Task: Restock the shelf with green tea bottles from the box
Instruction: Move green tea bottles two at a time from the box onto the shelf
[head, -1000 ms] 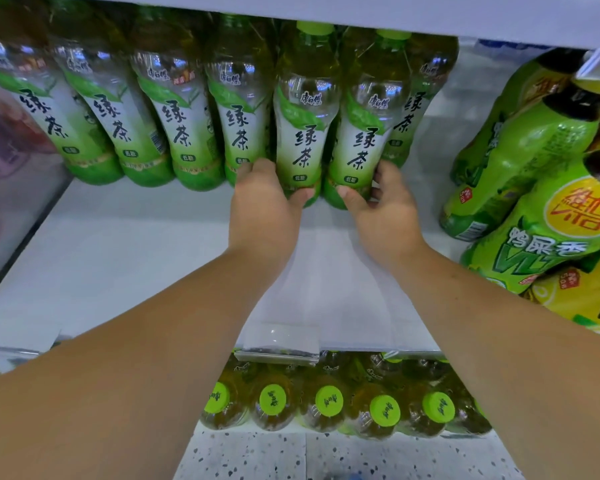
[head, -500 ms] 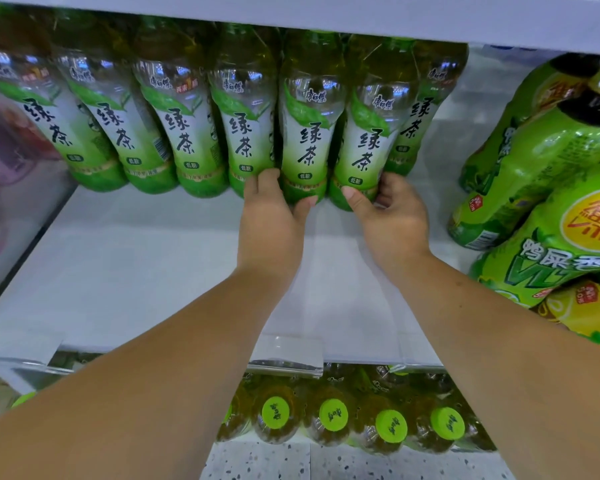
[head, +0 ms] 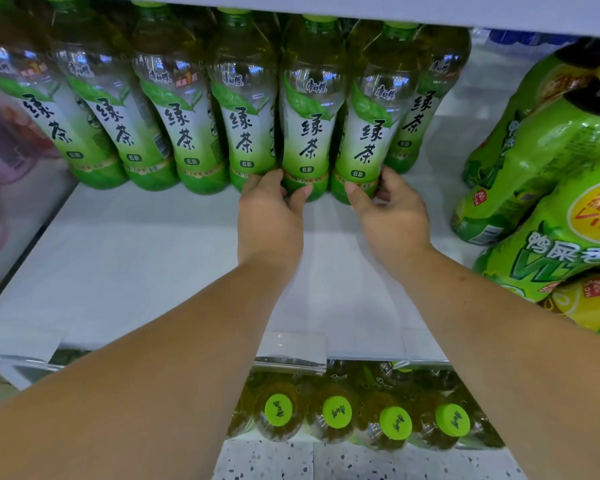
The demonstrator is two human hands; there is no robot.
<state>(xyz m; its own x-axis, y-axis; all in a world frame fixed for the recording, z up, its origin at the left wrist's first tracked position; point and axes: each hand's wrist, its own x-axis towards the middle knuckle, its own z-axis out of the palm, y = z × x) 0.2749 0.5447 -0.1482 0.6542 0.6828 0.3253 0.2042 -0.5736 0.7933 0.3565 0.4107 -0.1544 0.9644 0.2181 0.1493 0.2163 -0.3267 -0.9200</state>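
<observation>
A row of several green tea bottles stands at the back of the white shelf [head: 136, 258]. My left hand [head: 269, 216] grips the base of one bottle [head: 307, 133] near the row's right end, thumb on its front. My right hand [head: 390, 216] grips the base of the neighbouring bottle [head: 369, 133] to the right, thumb in front and fingers round its right side. Both bottles stand upright on the shelf, touching each other. One more green tea bottle [head: 420, 112] stands behind them to the right. The box is not in view.
Bright green bottles of another drink [head: 541, 161] fill the shelf's right side. A pink-labelled product [head: 4, 147] stands at the far left. Below the shelf edge, green-capped bottles [head: 336, 412] stand in a row on the lower level. An upper shelf board [head: 361, 8] overhangs the bottles.
Both hands have stayed on the bases of the same two bottles, which have slid slightly back into line with the row. The camera has moved closer.
</observation>
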